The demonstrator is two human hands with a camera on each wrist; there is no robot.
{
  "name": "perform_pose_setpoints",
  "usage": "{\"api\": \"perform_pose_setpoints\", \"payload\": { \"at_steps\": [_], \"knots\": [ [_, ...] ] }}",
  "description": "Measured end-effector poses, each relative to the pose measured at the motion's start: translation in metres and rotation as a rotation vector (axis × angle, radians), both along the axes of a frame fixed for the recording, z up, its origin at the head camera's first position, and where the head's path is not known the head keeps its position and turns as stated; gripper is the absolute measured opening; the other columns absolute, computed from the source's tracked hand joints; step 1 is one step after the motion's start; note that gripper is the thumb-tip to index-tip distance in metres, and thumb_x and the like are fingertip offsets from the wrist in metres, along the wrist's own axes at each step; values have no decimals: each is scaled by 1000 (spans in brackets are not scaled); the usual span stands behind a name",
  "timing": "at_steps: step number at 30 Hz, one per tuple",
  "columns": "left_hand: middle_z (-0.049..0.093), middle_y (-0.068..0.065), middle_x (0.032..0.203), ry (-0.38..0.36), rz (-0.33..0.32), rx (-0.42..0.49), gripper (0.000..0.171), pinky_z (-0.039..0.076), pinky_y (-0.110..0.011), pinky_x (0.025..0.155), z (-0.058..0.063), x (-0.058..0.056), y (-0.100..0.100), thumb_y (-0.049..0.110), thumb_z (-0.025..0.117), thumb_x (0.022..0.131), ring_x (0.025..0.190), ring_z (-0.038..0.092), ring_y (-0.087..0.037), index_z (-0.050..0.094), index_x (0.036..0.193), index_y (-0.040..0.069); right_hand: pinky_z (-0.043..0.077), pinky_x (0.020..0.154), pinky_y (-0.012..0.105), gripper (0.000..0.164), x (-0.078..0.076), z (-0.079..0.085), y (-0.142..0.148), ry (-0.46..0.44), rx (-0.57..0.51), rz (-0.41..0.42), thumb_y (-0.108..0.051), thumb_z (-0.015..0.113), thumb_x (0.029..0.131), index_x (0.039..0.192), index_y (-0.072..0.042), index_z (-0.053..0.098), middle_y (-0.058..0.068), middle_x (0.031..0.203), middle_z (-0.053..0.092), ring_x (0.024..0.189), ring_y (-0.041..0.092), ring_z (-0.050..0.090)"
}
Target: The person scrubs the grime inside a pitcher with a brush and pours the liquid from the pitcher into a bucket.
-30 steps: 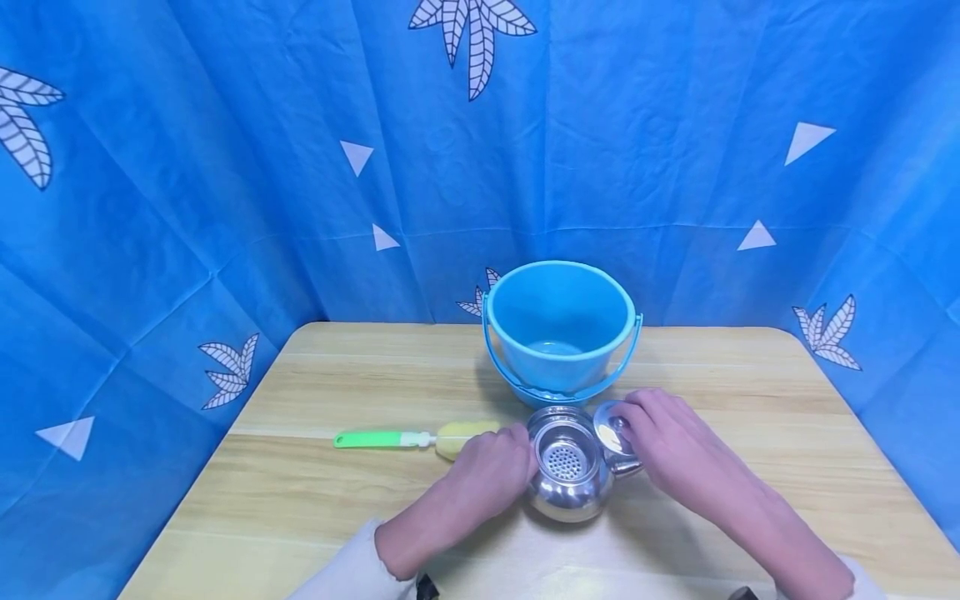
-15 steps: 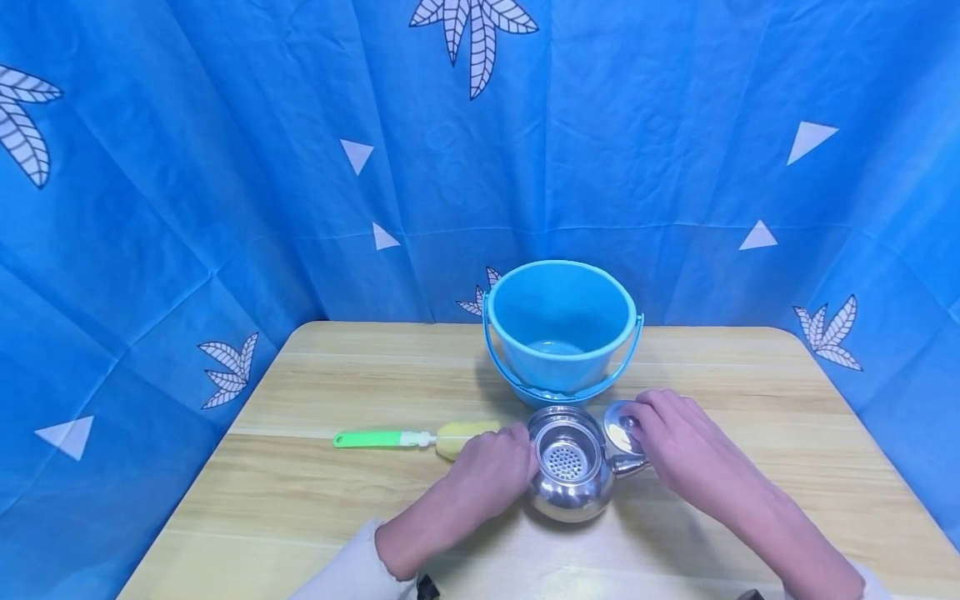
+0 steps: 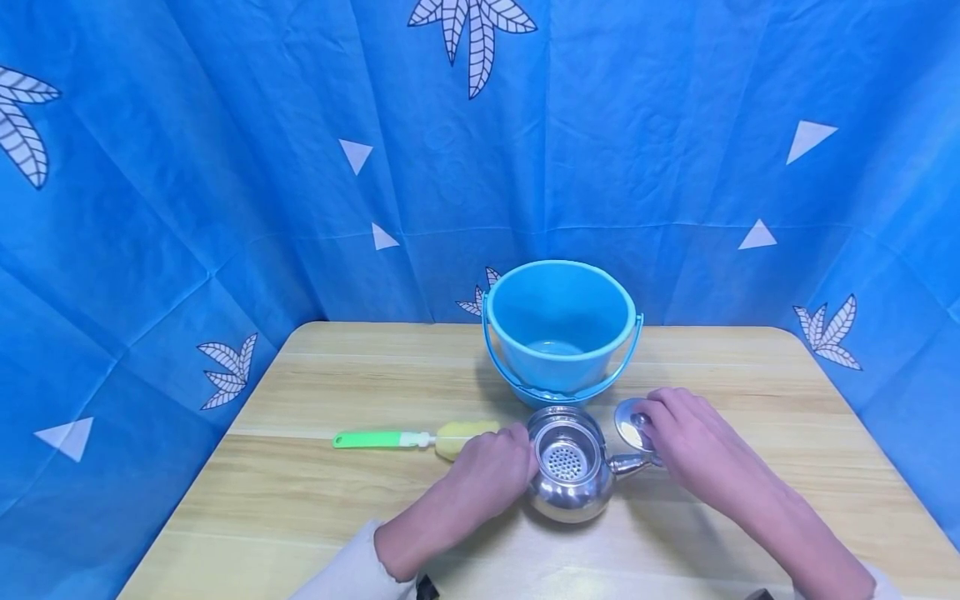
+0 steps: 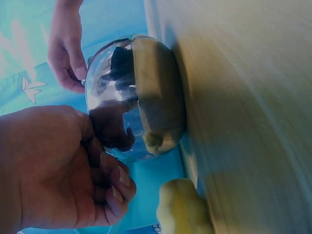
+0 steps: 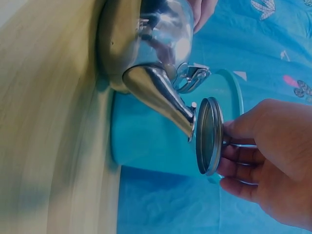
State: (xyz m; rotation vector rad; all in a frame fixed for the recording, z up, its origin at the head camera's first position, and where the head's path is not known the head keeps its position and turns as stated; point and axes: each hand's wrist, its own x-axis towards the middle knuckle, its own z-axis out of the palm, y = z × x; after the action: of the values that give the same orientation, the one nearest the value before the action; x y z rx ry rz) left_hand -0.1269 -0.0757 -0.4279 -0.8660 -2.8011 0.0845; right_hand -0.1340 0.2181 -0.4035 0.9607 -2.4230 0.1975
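A shiny steel teapot (image 3: 572, 502) stands upright on the table, its top uncovered and a perforated strainer (image 3: 565, 461) visible inside the mouth. My left hand (image 3: 493, 468) grips it at its left side with curled fingers; the part held is hidden behind the hand. With thumb and fingertips my right hand (image 3: 686, 442) pinches the round metal lid (image 5: 209, 136) by its knob. The lid is tilted on edge just beyond the tip of the spout (image 5: 161, 97), above the table. Behind my left hand lies a bottle brush (image 3: 375, 438) with a yellow sponge head (image 4: 181, 207).
A light blue bucket (image 3: 558, 367) with its handle lowered stands right behind the teapot. The wooden table (image 3: 300, 500) reaches back to a blue patterned curtain (image 3: 637, 125), which also hangs on both sides.
My right hand has moved the lid to the right, away from the teapot's mouth and past its spout. The left hand and the teapot have stayed in place.
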Motion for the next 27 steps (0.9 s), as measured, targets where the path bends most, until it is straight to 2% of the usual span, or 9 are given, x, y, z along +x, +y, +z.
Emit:
{"api": "perform_pose_setpoints", "payload": {
  "at_steps": [8,16,23,27],
  "knots": [
    [43,5,63,10,-2,-7,32,27,-16,41,0,0,0,29,51,106,49,34,-6,59,82,9,55,74,38,31,-2,0,5,-27,-3,-24,-7,77,82,111,-1,70,7,99,66,90,21,61],
    [43,5,63,11,2,3,33,26,-15,40,1,1,0,29,51,107,49,33,-6,58,82,9,56,75,40,33,-5,-3,10,-38,12,-48,-8,80,81,112,1,70,10,101,67,91,23,62],
    [42,5,63,47,-10,-20,33,25,-15,41,2,2,0,28,52,107,49,32,-5,58,80,10,56,75,41,33,-9,-9,17,-55,7,-69,-8,82,81,111,2,70,11,101,67,91,24,62],
    [42,5,63,27,-7,-9,32,26,-15,41,2,2,0,27,51,107,50,33,-6,59,81,10,57,75,42,34,-13,-13,21,-48,12,-73,-7,81,82,112,3,70,12,101,68,91,25,64]
  ]
}}
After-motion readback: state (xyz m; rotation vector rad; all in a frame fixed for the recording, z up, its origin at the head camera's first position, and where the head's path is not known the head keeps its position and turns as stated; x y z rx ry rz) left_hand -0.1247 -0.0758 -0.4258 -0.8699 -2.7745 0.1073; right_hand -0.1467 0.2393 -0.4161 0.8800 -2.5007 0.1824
